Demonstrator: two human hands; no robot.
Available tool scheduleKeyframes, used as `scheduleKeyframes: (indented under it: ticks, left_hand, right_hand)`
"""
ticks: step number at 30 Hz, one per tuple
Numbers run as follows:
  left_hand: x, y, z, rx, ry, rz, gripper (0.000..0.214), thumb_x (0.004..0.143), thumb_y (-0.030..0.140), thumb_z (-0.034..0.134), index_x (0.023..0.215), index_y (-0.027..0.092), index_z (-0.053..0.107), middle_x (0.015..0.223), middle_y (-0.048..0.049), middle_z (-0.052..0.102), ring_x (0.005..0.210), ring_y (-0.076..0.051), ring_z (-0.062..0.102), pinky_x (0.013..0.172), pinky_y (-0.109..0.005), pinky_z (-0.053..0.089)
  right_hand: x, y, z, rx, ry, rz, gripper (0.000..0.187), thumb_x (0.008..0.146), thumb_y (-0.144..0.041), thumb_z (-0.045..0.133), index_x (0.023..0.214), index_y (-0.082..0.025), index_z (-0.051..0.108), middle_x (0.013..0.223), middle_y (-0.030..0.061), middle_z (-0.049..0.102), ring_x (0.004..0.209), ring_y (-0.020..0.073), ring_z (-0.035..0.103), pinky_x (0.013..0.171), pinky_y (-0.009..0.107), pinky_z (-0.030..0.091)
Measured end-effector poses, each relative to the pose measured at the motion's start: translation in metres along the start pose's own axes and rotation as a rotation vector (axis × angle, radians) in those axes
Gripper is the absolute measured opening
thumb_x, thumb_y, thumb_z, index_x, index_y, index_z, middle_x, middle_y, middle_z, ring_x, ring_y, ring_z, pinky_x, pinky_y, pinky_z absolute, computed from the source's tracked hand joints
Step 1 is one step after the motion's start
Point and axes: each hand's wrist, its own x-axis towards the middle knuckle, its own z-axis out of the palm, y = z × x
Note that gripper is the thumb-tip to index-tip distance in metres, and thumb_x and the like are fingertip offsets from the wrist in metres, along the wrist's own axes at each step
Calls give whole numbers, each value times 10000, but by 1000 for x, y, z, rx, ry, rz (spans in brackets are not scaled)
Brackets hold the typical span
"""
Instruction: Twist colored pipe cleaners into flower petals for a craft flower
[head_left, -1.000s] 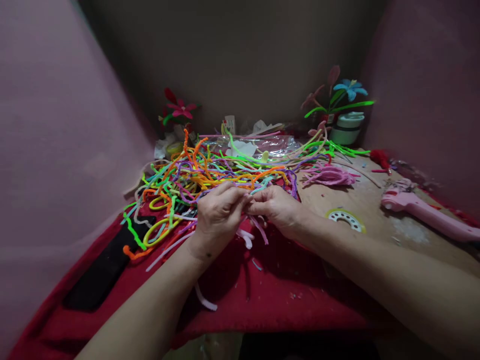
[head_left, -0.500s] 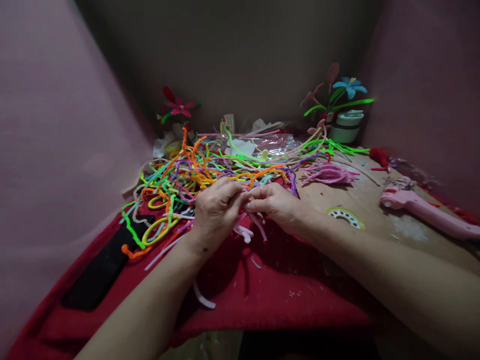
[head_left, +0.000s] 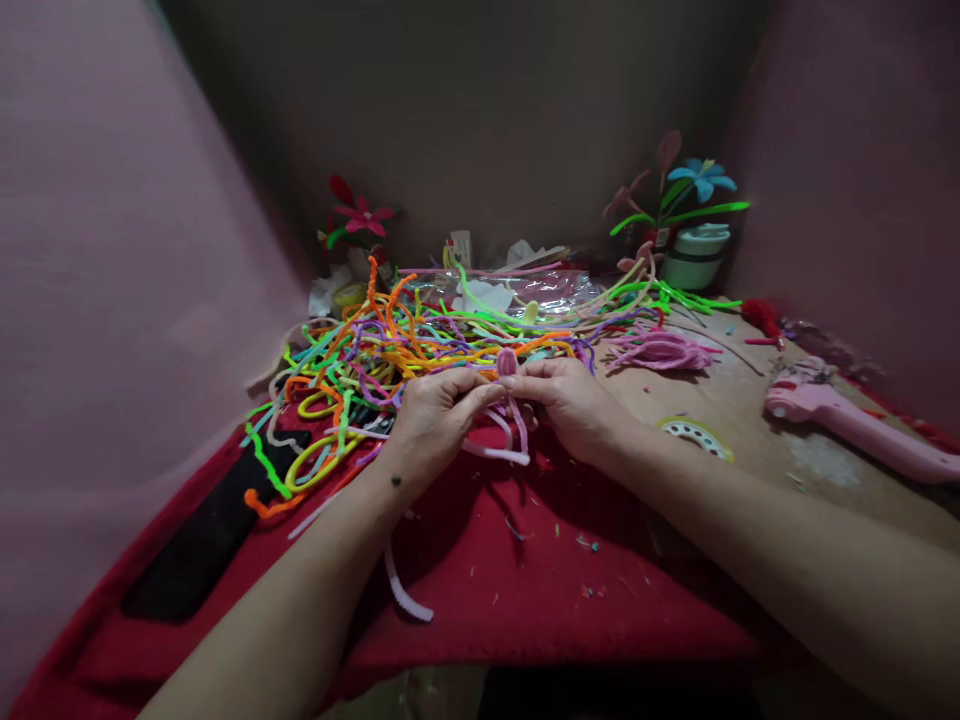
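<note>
Between my fingertips is a pink pipe cleaner (head_left: pixel 508 362), its top bent into a small petal-like loop and its pale ends hanging below. My left hand (head_left: pixel 439 415) pinches it from the left with thumb and forefinger. From the other side my right hand (head_left: pixel 566 400) grips it close to the same spot, the hands nearly touching. A tangled heap of coloured pipe cleaners (head_left: pixel 397 345) lies just beyond both hands. Under my left forearm, one pale pink pipe cleaner (head_left: pixel 405 592) rests on the red cloth (head_left: pixel 570 600).
On the right lie a bundle of pink pipe cleaners (head_left: pixel 660 350), a tape roll (head_left: pixel 697 436) and a pink glue gun-like tool (head_left: pixel 847 415). A black flat case (head_left: pixel 202 545) is at left. Pipe-cleaner flowers (head_left: pixel 701 182) and a pale cup (head_left: pixel 696 258) stand behind.
The pink loop now stands up above my fingertips, where it was hidden before. My hands have shifted slightly apart, and the pipe cleaner's hanging ends have swung into a different position.
</note>
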Motion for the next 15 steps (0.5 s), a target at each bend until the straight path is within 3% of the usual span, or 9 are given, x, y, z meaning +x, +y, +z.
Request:
scheduleKeyframes:
  ticks: [7,15]
  left_hand:
    - [2,-1,-2,-16,-68,-22,180,765,289,581,728,141,678,628,2,621,553,-97,506,532,-196,392]
    - [2,-2,-3,-14,-135,-40,182,759,258,546,765,130,675,701,-23,646,624,-125,547,569,-206,414]
  right_hand:
    - [0,2,-2,-14,-40,-12,257,631,-310,686,530,-140,522,467,-28,492,406,63,385,429,226,252]
    - [1,3,-3,-39,-62,-40,161,627,-187,613,517,-152,501,444,-40,468,402,75,401,433,232,280]
